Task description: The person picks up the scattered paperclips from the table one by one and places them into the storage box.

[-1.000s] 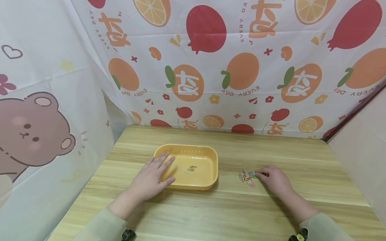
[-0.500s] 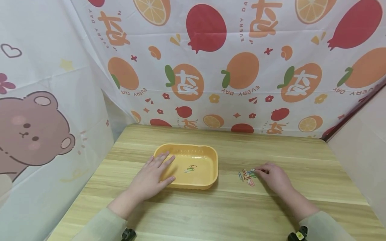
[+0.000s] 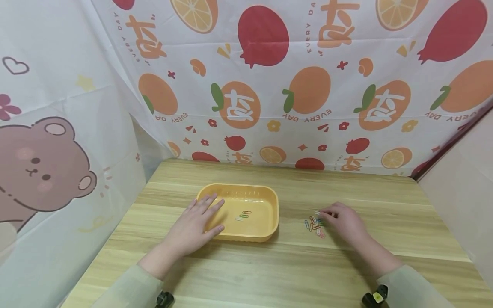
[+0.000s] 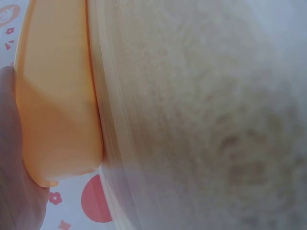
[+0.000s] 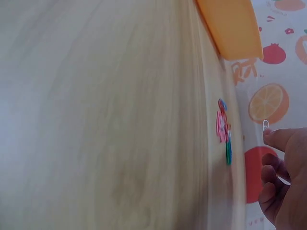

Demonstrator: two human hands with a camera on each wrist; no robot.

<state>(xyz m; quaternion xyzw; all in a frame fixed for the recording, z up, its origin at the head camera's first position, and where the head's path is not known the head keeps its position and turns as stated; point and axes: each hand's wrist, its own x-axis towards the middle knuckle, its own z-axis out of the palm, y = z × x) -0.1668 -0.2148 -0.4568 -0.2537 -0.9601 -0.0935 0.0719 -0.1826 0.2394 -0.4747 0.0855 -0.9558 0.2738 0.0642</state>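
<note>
My right hand [image 3: 344,221] pinches a white paper clip [image 5: 265,124] between thumb and forefinger, lifted off the table. Just left of and below it lies a small pile of coloured paper clips [image 3: 315,226], orange, blue, green and pink among them. With its fingers spread, my left hand [image 3: 194,224] rests over the left rim of a yellow plastic tray [image 3: 271,232]. Inside the tray lie three paper clips [image 3: 244,216], one reddish, one green and one white. In the left wrist view the tray's outer wall [image 4: 62,110] fills the left side, beside part of the hand.
Everything stands on a wood-grain table [image 3: 246,273]. A white fruit-print cloth [image 3: 269,98] hangs behind the far edge. At the left hangs a bear-print cloth [image 3: 42,167], and a pale panel [image 3: 458,201] borders the right.
My right hand has risen slightly from the pile, bringing the white paper clip up with it. The left hand and tray stay in place.
</note>
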